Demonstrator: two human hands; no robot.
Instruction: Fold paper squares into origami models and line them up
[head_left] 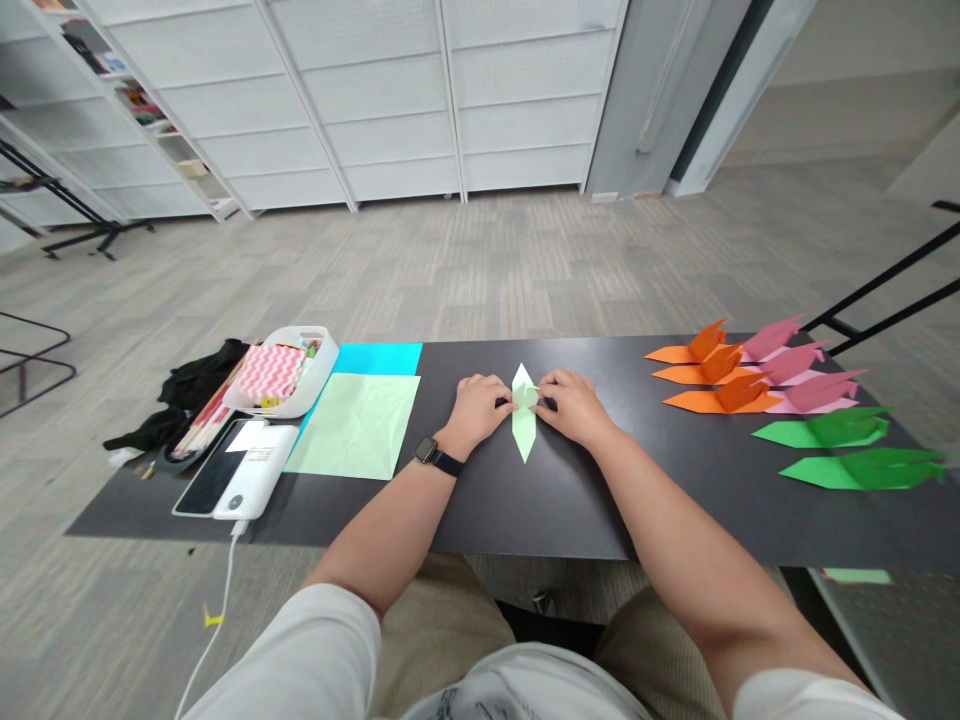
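Note:
A pale green folded paper crane (524,425) lies near the middle of the dark table, its two long points aimed away from me and toward me. My left hand (480,408) pinches its left side between thumb and fingers. From the other side, my right hand (574,405) grips the right edge the same way. Between the hands the paper's centre looks raised and rounded. The fingertips partly cover both sides of it. A black watch (426,450) sits on my left wrist.
Left on the table (480,515) are light green sheets (360,425), blue paper (381,358), a white box (324,365), a phone (214,480), and a white power bank (259,475) with a cable. Orange (720,398), pink (814,393) and green (832,428) folded cranes stand at right.

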